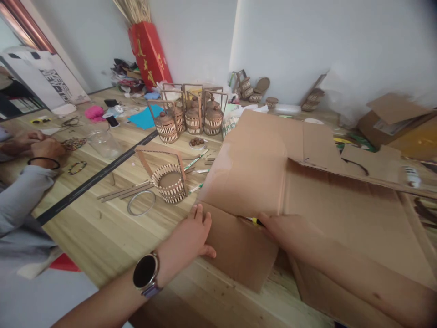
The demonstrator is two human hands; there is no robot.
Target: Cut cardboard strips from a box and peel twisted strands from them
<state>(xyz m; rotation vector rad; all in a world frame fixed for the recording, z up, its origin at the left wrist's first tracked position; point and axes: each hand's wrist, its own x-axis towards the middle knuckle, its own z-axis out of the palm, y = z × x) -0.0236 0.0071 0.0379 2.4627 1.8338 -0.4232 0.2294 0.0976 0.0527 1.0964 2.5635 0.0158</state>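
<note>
A large opened-out cardboard box (252, 168) lies over the right half of the table. My left hand (191, 234) rests flat on the left edge of its front flap (239, 255), fingers spread and holding nothing. In my right hand (285, 228) is a utility knife (254, 221) with a yellow and black handle. Its thin blade points left and touches the crease where the flap meets the larger panel; the grip is mostly hidden by my fingers. Just beyond my left hand stands an open slatted basket (170, 184) with a tall cardboard handle.
Several lidded slatted baskets (194, 116) stand further back, near a dish of brown beads (197, 143). Cardboard strips (124, 192) and a metal ring (141, 203) lie left of the box. Another person's hands (43, 148) are at the far left, near a clear jar (104, 141).
</note>
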